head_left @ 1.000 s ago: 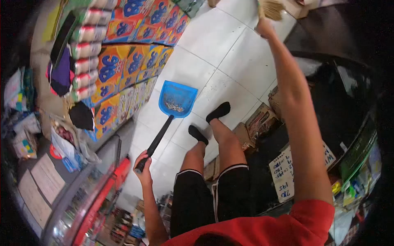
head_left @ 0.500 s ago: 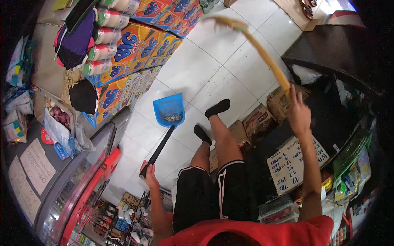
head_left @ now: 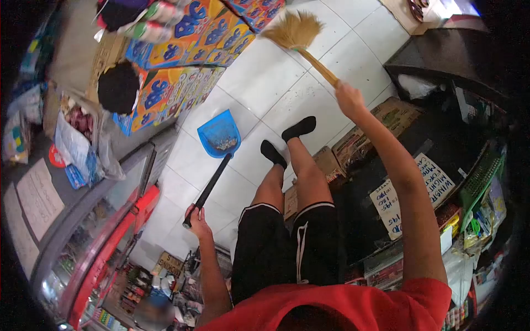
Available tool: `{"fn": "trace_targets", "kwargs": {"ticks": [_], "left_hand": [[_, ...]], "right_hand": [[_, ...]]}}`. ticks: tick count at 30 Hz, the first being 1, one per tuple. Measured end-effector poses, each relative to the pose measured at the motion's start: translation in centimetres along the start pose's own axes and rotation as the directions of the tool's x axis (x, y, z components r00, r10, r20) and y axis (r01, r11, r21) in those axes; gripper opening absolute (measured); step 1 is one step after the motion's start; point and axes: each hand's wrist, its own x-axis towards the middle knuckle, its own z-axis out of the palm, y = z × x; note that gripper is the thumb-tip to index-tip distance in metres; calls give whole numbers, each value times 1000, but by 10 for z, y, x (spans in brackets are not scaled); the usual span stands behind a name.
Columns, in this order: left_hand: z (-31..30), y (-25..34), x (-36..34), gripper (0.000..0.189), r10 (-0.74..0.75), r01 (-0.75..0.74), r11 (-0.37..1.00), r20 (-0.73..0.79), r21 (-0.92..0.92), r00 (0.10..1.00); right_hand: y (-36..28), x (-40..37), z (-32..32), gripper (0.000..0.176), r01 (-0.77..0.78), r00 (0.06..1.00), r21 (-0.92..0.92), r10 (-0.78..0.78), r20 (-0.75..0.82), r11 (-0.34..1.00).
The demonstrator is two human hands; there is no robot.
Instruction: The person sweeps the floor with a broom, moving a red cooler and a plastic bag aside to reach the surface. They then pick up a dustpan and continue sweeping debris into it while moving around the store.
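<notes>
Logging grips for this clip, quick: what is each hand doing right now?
Left hand: closed on the dustpan, by its handle.
Right hand: closed on the broom, by its handle.

A small grocery shop: stacked orange-and-blue product cartons (head_left: 187, 44) line the white tiled floor (head_left: 276, 83), a glass display counter (head_left: 88, 248) holds packaged goods, and handwritten price signs (head_left: 436, 182) sit among crowded small packets (head_left: 477, 226).

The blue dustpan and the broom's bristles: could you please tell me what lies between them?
In the head view, only bare white floor tiles lie between the dustpan and the bristles of the broom; the stacked boxes stand off to one side.
</notes>
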Motion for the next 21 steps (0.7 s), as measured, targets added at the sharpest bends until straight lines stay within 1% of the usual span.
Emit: {"fn": "trace_targets", "kwargs": {"ticks": [2, 4, 6, 8, 9, 10, 11, 12, 13, 14, 15, 16, 17, 18, 19, 20, 21], "left_hand": [[-18, -5, 5, 20, -7, 6, 997, -14, -72, 1000], [-40, -7, 4, 20, -26, 22, 992, -34, -127, 999], [-61, -11, 6, 20, -38, 29, 982, -45, -189, 998], [-91, -19, 10, 20, -70, 50, 959, -60, -279, 996], [-100, -19, 11, 20, -70, 49, 955, -61, -293, 996], [-108, -19, 10, 19, -59, 31, 952, -81, -304, 995], [-118, -20, 10, 19, -49, 13, 950, -106, -312, 993], [-126, -23, 11, 19, -48, 7, 947, -121, -320, 991], [-135, -25, 12, 19, -31, -21, 945, -154, -328, 988], [-146, -25, 12, 18, -11, -53, 942, -189, -330, 982], [-157, -23, 14, 18, -3, -68, 940, -206, -333, 979], [-166, -22, 15, 18, -15, -66, 937, -229, -343, 973], [-176, -21, 12, 18, -34, -58, 935, -252, -349, 967], [-186, -22, 10, 18, -31, -84, 929, -300, -362, 954], [-196, -24, 8, 18, -41, -81, 929, -316, -362, 948], [-207, -25, 9, 18, -63, -93, 915, -368, -392, 928], [-216, -27, 9, 18, -85, -109, 901, -417, -421, 905]], "right_hand": [[12, -40, -20, 34, -7, 998, -124, 15, 66, 992], [6, -97, -67, 55, -77, 996, -102, 80, 32, 992], [-16, -157, -107, 68, -123, 990, -26, 121, -70, 992], [-37, -215, -111, 69, -86, 989, 101, 97, -112, 991], [-40, -236, -105, 66, -219, 974, 413, 171, 150, 884], [-43, -251, -97, 63, -397, 899, 631, 143, 415, 667], [-51, -258, -93, 63, -388, 902, 628, 137, 410, 675], [-60, -261, -89, 60, -590, 802, 743, 123, 585, 316], [-69, -262, -87, 58, -725, 685, 684, 19, 728, -81], [-82, -263, -86, 58, -725, 688, 686, -3, 726, -66], [-97, -265, -85, 55, -744, 662, 614, -162, 732, -265], [-113, -268, -87, 53, -754, 638, 489, -314, 703, -438], [-128, -274, -90, 50, -755, 616, 318, -453, 645, -573], [-141, -280, -93, 47, -740, 600, 119, -571, 560, -662], [-152, -285, -94, 45, -709, 594, -96, -664, 454, -699], [-165, -290, -85, 45, -719, 580, -97, -671, 462, -688], [-179, -293, -68, 40, -824, 544, 328, -487, 683, -461]]}}
